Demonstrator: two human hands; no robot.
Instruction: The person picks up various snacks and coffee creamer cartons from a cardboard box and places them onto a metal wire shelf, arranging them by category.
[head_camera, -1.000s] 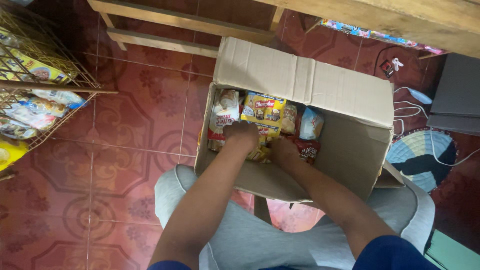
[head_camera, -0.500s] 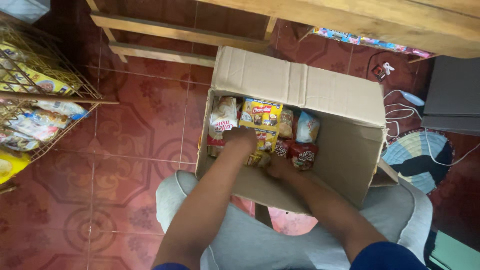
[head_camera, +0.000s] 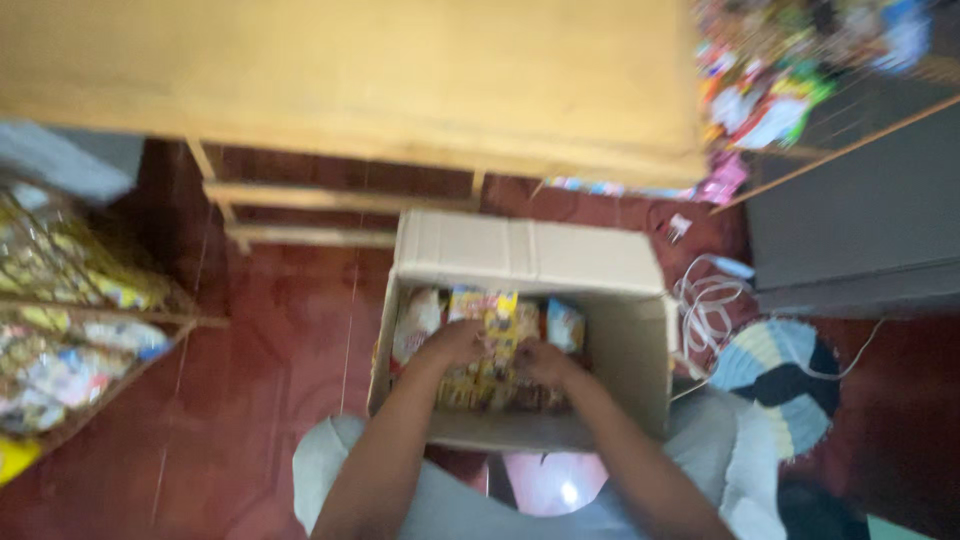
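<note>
While both hands (head_camera: 500, 350) reach inside the box (head_camera: 530, 255), snack packets (head_camera: 490, 375) lie under them.

Yellow snack packets (head_camera: 488, 345) in open carton (head_camera: 530, 255)

Both my forearms are bare from the bottom edge of the frame up to the hands, no sleeves showing, no watch or bracelet that I can make out. My left hand (head_camera: 455, 343) and right hand (head_camera: 545, 362) are bare too, no gloves; rings can't be told, the frame is motion-blurred. My legs are in light grey trousers (head_camera: 325, 470), soft plain fabric, creased at the knees, one knee on each side of my arms.
</note>
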